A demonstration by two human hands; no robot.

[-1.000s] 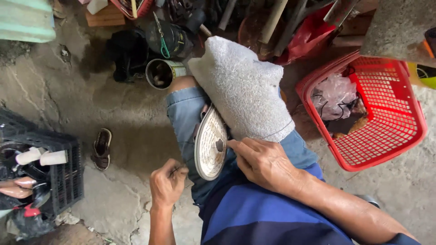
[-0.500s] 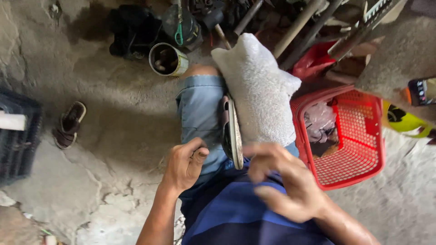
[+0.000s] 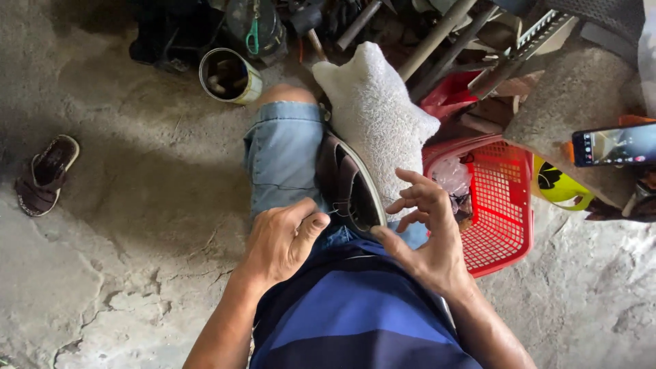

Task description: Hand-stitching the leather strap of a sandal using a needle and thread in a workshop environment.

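A brown shoe [image 3: 348, 188] stands on its edge between my knees, its pale sole against a white towel [image 3: 376, 116] draped over my right knee. My left hand [image 3: 283, 239] is just left of the shoe. Its thumb and forefinger are pinched on a thin thread [image 3: 333, 213] that runs to the shoe's near end. My right hand [image 3: 424, 232] hovers at the shoe's near right side with its fingers spread and holds nothing. Its thumb lies close to the sole's rim.
A red plastic basket [image 3: 509, 225] holding a plastic bag stands at my right. Beyond my knees are an open metal can [image 3: 229, 75], pipes and tools [image 3: 437, 34]. A brown sandal [image 3: 44, 174] lies on the cracked concrete floor at left. A phone [image 3: 615, 145] and a yellow cup [image 3: 557, 184] are at right.
The shoe has turned from sole-up to standing on edge. My right hand has lifted off it and spread its fingers. My left hand has risen to the shoe's near end. The view has shifted left.
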